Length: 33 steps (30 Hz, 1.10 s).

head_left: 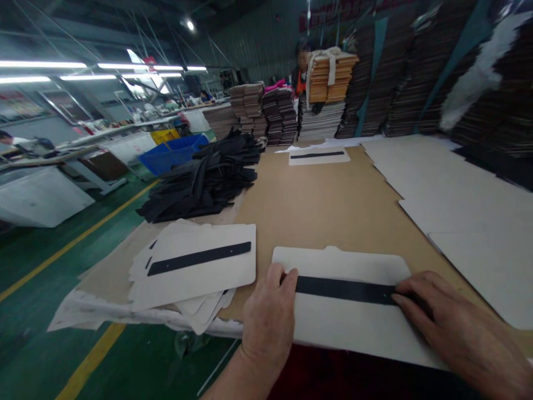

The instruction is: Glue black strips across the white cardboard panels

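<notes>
A pale board (353, 322) with rounded corners lies at the table's front edge, and a long black strip (345, 289) runs across its middle. My left hand (270, 311) is closed, with thumb and fingertips pressed at the strip's left end, which they cover. At the other end, my right hand (441, 316) pinches the strip between thumb and fingers, near a small hole. To the left lies a fanned pile of similar pale boards (200, 286); its top board carries a black strip (200, 258) with two small light marks.
Black strips lie in a heap (200, 180) at the back left, before a blue bin (172, 155). Overlapping pale sheets (458, 200) cover the right side. Farther back on the brown tabletop (320, 200) is another strip-bearing board (318, 159). Tall stacks and a person (300, 75) stand behind.
</notes>
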Each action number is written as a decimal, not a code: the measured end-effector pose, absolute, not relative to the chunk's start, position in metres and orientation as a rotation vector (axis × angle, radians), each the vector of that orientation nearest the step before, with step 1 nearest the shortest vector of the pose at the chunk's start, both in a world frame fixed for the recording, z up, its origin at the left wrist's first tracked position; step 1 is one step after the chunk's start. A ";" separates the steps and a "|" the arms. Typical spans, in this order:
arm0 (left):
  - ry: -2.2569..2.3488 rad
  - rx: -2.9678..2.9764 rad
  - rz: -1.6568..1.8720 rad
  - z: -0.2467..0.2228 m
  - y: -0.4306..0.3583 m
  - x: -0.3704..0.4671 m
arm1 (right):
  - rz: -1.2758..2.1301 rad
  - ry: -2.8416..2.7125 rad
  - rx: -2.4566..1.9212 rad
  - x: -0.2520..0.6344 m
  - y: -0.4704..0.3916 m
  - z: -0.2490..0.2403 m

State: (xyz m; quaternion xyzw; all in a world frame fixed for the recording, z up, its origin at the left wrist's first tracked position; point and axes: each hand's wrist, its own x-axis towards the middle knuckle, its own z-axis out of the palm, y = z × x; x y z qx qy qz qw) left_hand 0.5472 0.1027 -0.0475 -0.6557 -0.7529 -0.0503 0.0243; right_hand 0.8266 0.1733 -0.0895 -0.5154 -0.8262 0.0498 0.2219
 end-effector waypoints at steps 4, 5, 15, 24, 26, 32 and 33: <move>-2.035 -2.305 -0.069 -0.048 0.105 0.547 | -0.031 -2.449 -1.342 0.819 0.165 -0.078; -1.985 -2.348 -0.029 -0.046 0.106 0.546 | -0.101 -2.482 -1.323 0.818 0.163 -0.076; -1.690 -2.480 0.275 -0.033 0.107 0.566 | -0.785 -2.735 -1.216 0.785 0.145 -0.063; -1.653 -2.458 0.326 -0.035 0.111 0.555 | -0.693 -2.680 -1.200 0.800 0.148 -0.071; -1.634 -2.442 0.339 -0.041 0.106 0.547 | -0.635 -2.662 -1.209 0.805 0.147 -0.073; -1.645 -2.484 0.336 -0.049 0.094 0.526 | -0.526 -2.625 -1.151 0.821 0.146 -0.075; -1.651 -2.492 0.299 -0.048 0.093 0.524 | -0.500 -2.627 -1.135 0.826 0.147 -0.076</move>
